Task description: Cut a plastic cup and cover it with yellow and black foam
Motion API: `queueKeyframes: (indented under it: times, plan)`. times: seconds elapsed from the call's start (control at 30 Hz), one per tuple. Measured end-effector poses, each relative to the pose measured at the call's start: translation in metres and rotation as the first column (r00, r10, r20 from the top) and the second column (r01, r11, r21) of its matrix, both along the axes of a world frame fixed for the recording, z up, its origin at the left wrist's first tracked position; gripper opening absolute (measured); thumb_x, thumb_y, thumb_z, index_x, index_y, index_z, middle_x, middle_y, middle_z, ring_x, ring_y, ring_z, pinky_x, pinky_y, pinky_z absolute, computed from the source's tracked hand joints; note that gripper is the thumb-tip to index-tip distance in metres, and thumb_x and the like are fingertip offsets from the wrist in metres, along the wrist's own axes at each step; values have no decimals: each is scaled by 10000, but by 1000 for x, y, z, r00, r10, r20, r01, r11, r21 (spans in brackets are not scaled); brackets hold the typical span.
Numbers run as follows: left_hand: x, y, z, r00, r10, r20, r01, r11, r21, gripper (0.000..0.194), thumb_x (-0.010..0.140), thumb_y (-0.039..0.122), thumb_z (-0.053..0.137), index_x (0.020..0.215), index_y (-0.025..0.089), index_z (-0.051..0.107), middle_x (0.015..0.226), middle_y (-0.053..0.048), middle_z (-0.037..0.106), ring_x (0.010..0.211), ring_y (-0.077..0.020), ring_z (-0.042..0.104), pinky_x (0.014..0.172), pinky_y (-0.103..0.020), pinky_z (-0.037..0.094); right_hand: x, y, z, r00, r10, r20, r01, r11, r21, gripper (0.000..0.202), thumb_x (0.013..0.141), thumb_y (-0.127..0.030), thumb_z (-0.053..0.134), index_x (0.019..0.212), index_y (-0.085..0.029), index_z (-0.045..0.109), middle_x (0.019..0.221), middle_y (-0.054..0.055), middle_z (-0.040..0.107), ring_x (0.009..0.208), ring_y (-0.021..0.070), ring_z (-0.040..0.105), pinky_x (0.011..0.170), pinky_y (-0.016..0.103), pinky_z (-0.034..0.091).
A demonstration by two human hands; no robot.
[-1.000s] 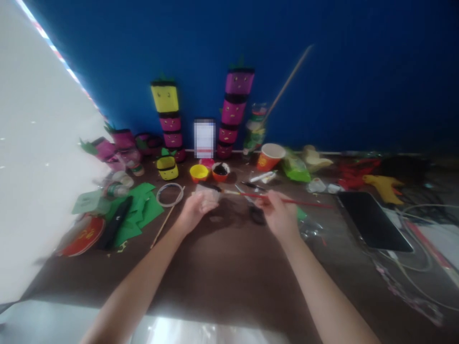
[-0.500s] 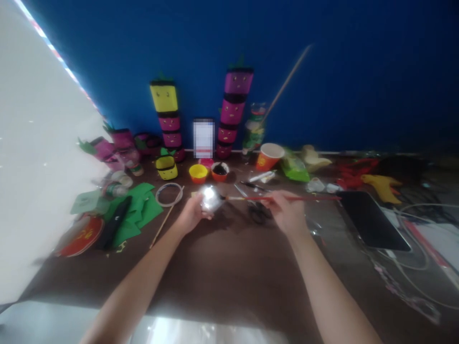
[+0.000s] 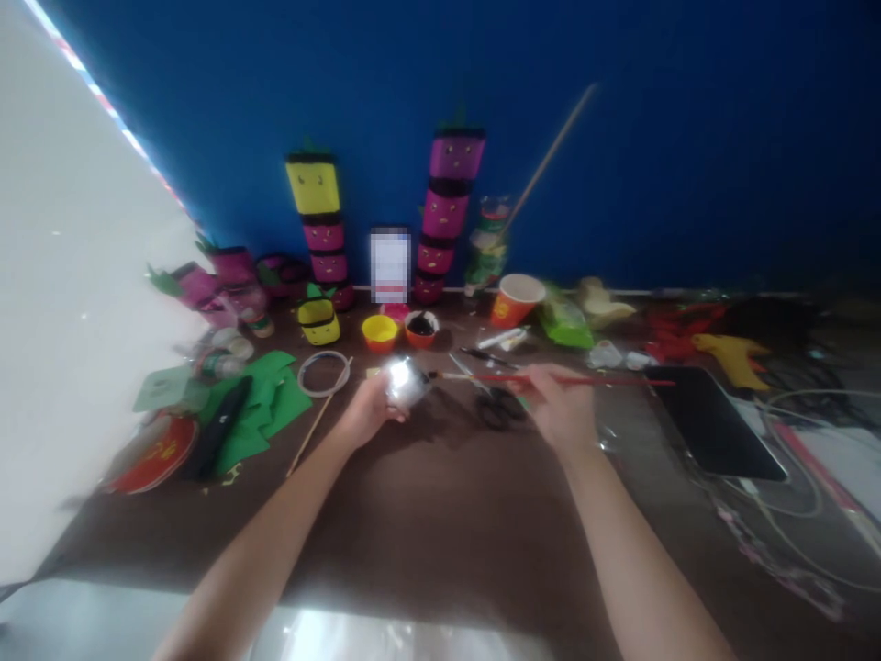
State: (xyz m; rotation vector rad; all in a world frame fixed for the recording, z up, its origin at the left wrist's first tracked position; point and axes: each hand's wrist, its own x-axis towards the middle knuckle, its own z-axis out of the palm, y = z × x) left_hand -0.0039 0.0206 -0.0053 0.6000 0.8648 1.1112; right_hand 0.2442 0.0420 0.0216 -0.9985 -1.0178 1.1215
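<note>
My left hand (image 3: 372, 404) is closed around a small, shiny, clear-looking cup (image 3: 407, 381); glare hides its detail. Between the fingers of my right hand (image 3: 554, 404) is a long red paintbrush (image 3: 488, 377), held level. Its dark bristles point left and reach the cup's right edge; whether they touch it I cannot tell. Black-handled scissors (image 3: 496, 408) lie on the table beneath the brush. Beyond the cup stand a small pot of yellow paint (image 3: 380, 332) and a pot of black paint (image 3: 421, 328).
Purple and yellow stacked face figures (image 3: 447, 216) lean at the blue wall. A paper cup (image 3: 518, 300) stands behind my right hand. Green sheets (image 3: 265, 413), a tape roll (image 3: 323, 374) and a stick lie left. A tablet (image 3: 716, 422), cables and a yellow glue gun (image 3: 733, 356) are right.
My right hand and the paintbrush have shifted slightly to the right. The cup in my left hand has turned a little and stays in almost the same place.
</note>
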Motion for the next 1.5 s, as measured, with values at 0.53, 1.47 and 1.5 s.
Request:
queueKeyframes:
  times: [0.53, 1.47, 1.5]
  plan:
    - [0, -1, 0, 997, -24, 69, 20, 998, 58, 348, 690, 451, 657, 824, 140, 577, 646, -35, 673, 536, -139, 637, 492, -223, 493, 5, 8, -3, 988, -92, -122, 90, 996, -23, 236, 581, -386, 780, 579, -221, 612, 562, -49, 624, 494, 93, 579, 521, 239, 507]
    - [-2, 4, -1, 973, 125, 192, -148, 983, 111, 551, 543, 431, 806, 953, 110, 628, 916, -104, 704, 885, -235, 671, 922, -385, 462, -62, 58, 12, 752, -155, 640, -59, 952, 299, 188, 807, -367, 546, 705, -222, 609, 660, 18, 669, 635, 182, 621, 661, 319, 473]
    - [-2, 4, 0, 972, 130, 195, -155, 980, 122, 567, 522, 413, 820, 957, 108, 624, 917, -104, 704, 886, -234, 670, 925, -387, 461, -61, 55, 13, 793, -156, 588, -29, 956, 292, 189, 805, -370, 551, 709, -218, 607, 659, 16, 668, 636, 178, 625, 662, 316, 481]
